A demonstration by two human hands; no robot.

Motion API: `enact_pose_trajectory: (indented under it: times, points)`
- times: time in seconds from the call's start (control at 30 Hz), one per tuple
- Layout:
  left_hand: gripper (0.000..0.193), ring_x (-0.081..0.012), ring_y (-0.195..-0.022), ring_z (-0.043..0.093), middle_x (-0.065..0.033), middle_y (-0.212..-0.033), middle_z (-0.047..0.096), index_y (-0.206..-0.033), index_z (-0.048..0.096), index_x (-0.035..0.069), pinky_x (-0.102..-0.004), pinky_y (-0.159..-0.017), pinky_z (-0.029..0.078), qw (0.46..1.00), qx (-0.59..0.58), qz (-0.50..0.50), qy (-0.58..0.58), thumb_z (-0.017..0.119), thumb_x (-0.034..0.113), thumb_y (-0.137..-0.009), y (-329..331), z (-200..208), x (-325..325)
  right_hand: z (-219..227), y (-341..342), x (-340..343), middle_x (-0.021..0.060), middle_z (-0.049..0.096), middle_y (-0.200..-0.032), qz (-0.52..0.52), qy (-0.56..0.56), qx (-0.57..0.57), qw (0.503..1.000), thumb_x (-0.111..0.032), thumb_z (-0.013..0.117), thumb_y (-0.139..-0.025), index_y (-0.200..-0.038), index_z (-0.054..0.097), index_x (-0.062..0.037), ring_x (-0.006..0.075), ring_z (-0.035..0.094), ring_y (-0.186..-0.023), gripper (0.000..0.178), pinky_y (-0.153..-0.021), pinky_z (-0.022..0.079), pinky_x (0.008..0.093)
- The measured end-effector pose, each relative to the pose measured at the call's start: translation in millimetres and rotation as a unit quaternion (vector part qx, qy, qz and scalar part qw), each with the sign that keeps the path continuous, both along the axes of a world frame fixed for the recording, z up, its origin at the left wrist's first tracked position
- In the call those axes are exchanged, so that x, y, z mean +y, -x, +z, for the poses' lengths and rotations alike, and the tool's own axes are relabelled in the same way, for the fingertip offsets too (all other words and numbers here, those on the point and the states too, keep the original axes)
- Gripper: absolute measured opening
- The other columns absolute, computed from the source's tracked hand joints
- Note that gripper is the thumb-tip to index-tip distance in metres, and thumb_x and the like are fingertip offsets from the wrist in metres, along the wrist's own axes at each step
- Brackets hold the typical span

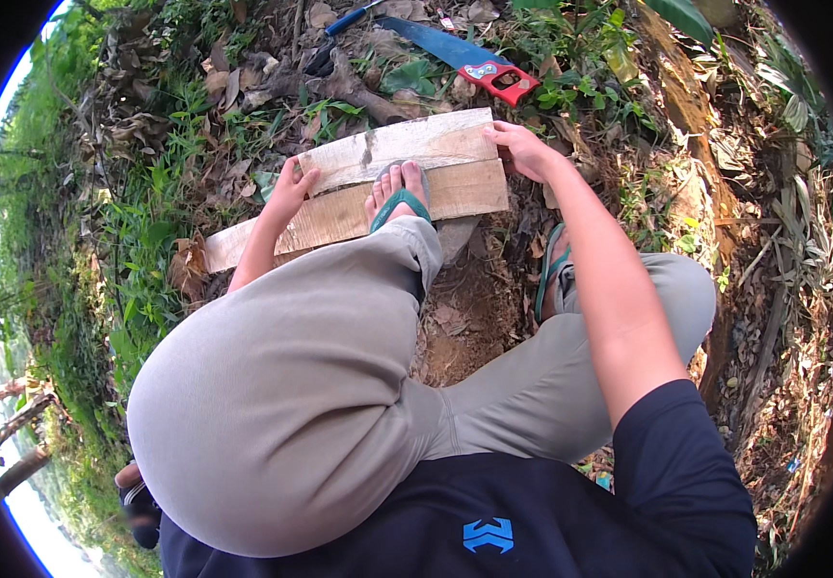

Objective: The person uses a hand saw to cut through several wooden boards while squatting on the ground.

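A short pale wooden board (436, 138) lies beside a longer wooden plank (469, 190), along its far edge. My left hand (289, 193) holds the short board's left end, fingers curled round its edge. At the other end, my right hand (524, 151) grips the same board, some fingers hidden behind it. My left foot (402, 189), in a green flip-flop, presses on the planks near their middle. Under the longer plank a grey block (457, 238) partly shows; I cannot tell its material.
Beyond the boards lies a hand saw (455, 50) with a red handle. A blue-handled tool (347, 19) is to its left. A thick piece of wood (354, 87) rests among leaves. My right foot (553, 275) stands on the soil at right; grass grows at left.
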State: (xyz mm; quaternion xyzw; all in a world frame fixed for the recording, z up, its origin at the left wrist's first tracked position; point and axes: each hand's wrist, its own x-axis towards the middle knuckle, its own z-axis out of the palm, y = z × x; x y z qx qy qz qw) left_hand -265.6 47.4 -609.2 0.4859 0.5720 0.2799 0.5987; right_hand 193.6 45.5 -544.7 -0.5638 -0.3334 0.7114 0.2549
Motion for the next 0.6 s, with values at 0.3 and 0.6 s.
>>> enact_pose_trajectory:
  times: [0.3,0.6]
  points:
    - [0.05,-0.0154,-0.109,0.062,-0.0119,-0.125,0.07,-0.146,0.038,0.005,-0.0313,-0.092,0.048,0.999,0.02,-0.001,-0.032,0.06,0.026,-0.107,-5.5,-3.9,-5.5,10.8,1.2,-2.2,0.0064,0.06,-0.138,0.057,-0.027,-0.04,0.997,-0.031,0.053,-0.109,-0.144,0.051,-0.0113,0.0237,0.061,-0.122,0.04,-0.1,0.052,0.0527]
    - [0.053,-0.0156,-0.113,0.061,-0.013,-0.127,0.069,-0.149,0.036,0.004,-0.0316,-0.096,0.047,0.999,0.0,0.021,-0.035,0.06,0.025,-0.107,-8.6,-11.4,-3.1,7.8,-0.7,-0.8,0.006,0.061,-0.138,0.056,-0.029,-0.035,0.997,-0.03,0.052,-0.11,-0.144,0.051,-0.0125,0.023,0.064,-0.12,0.039,-0.097,0.053,0.0518]
